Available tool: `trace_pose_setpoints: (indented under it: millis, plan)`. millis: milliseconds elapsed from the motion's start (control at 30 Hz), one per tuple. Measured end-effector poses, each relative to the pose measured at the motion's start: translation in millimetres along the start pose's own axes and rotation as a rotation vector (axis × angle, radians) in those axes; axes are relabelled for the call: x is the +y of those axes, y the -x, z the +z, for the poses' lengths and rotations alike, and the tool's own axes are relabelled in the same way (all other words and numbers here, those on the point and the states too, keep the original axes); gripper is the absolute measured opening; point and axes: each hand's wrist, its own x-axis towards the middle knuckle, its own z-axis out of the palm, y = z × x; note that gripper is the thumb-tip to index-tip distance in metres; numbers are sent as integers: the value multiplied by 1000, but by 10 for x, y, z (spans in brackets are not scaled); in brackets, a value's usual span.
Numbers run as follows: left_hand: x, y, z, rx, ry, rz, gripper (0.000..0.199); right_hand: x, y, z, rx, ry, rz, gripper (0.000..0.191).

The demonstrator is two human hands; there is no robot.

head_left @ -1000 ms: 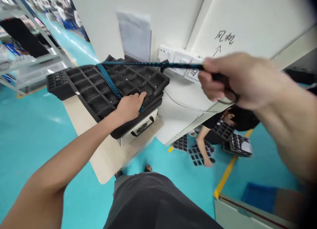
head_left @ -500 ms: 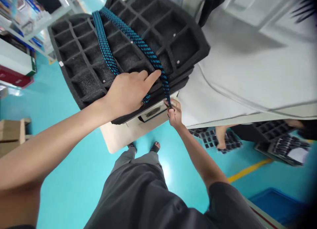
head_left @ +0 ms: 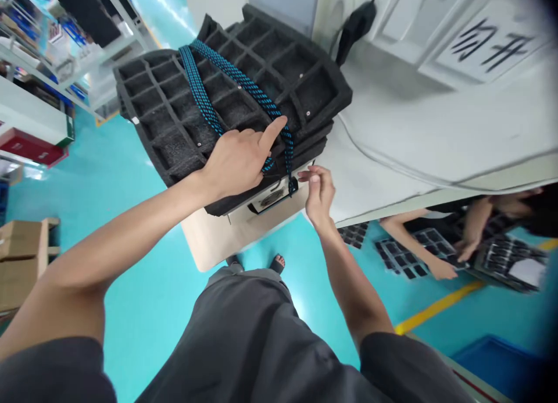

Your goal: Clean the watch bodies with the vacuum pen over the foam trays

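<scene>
A stack of black foam trays (head_left: pixel 316 95) with many square pockets stands in front of me. Over its top run two bands of a blue-and-black woven strap (head_left: pixel 248 86). My left hand (head_left: pixel 239 161) rests on the tray's near edge, its fingers curled over the left band and its index finger pointing right toward the other band. That right band hangs down the front, its loose end dangling. Just right of the end is my right hand (head_left: pixel 320 193), fingers loosely bent and apart, holding nothing. What lies under my left palm is hidden.
Beneath the stack is a pale board (head_left: pixel 204 243), with a dark-rimmed slot (head_left: pixel 272 199) above it. A white table (head_left: pixel 414 124) with a cable stands right. Another person's arms (head_left: pixel 410 240) work over pocketed trays beyond it. Shelving (head_left: pixel 82 60) and cardboard boxes (head_left: pixel 20 243) stand left.
My right hand has let go of the hanging strap end and moved slightly right, its fingers opening. My left hand stays on the strap. The view has shifted a little.
</scene>
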Motion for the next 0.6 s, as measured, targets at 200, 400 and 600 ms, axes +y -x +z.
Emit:
trace_pose_setpoints:
  millis: [200,400,600]
  plan:
    - [-31,88,-89,79,-35,93,97,-1381,-236,-16,-415,95,-26,41]
    - [-74,137,-103,98,98,270,105,-1629,-358,113,-645,-169,340,36]
    - [1,489,-185,104,160,308,116,-1879,-442,168,-774,-54,450,18]
